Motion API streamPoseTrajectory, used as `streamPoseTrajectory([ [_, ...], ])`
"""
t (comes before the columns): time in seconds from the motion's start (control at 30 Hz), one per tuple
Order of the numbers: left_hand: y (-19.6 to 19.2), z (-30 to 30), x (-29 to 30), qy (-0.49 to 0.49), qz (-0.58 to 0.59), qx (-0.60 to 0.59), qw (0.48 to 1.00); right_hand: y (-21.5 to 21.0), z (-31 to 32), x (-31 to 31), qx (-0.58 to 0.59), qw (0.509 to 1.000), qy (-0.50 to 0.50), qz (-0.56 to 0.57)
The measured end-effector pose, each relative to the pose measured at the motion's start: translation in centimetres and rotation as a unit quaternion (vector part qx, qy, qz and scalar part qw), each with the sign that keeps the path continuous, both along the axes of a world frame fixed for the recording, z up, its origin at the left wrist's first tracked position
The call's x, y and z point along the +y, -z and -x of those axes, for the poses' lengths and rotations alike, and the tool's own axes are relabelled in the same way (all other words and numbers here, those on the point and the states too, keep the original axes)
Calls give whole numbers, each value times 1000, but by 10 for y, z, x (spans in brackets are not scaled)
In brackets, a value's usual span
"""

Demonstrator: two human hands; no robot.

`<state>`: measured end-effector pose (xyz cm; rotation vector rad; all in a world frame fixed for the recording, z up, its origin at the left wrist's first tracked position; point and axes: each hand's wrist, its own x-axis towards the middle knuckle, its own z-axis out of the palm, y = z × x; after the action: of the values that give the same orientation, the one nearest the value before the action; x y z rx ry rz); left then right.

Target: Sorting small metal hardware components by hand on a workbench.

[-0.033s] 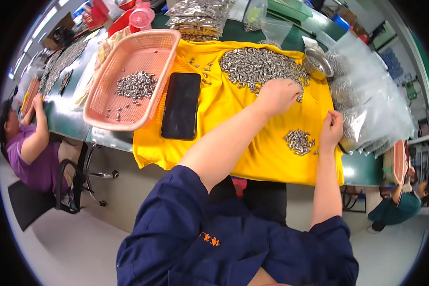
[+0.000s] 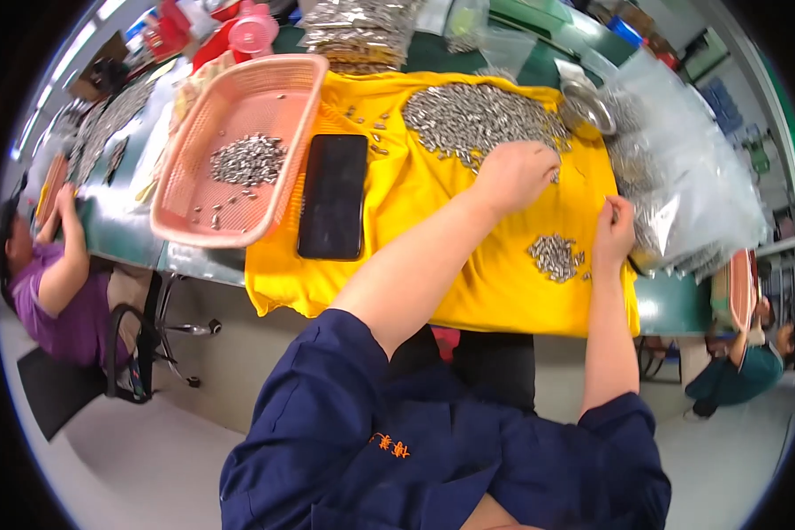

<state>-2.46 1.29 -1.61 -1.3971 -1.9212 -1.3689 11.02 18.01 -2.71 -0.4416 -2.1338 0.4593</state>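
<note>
A large heap of small silvery metal parts [image 2: 477, 119] is spread over a yellow cloth [image 2: 397, 274]. My left hand [image 2: 518, 175] reaches across to the near right edge of that heap, its fingers curled down and closed by a few parts; what lies between the fingertips is hidden. Farther right, my right hand [image 2: 614, 234] is held above the cloth's right side with thumb and fingers pressed together; anything in it is too small to make out. A smaller pile of the same parts [image 2: 556, 258] lies between my forearms.
Left of a black phone [image 2: 333, 196], a pink mesh basket [image 2: 170, 177] holds more parts. A metal bowl [image 2: 586, 110] stands at the cloth's far right corner, beside filled clear plastic bags [image 2: 689, 177]. Stacked bags [image 2: 358, 35] stand behind. Another person [image 2: 57, 274] sits at left.
The view has shifted slightly. Both my hands keep nearly the same place and closed pose, and the piles look the same.
</note>
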Motion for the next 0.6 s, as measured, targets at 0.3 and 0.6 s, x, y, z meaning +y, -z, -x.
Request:
streamPoseTrajectory([
  [0.3, 0, -4, -5, 41, -34, -61, 997, 10, 7, -4, -27, 999, 18, 6],
  [0.6, -6, -13, -3, 67, -5, -98, 993, 2, 3, -8, -33, 998, -29, 51],
])
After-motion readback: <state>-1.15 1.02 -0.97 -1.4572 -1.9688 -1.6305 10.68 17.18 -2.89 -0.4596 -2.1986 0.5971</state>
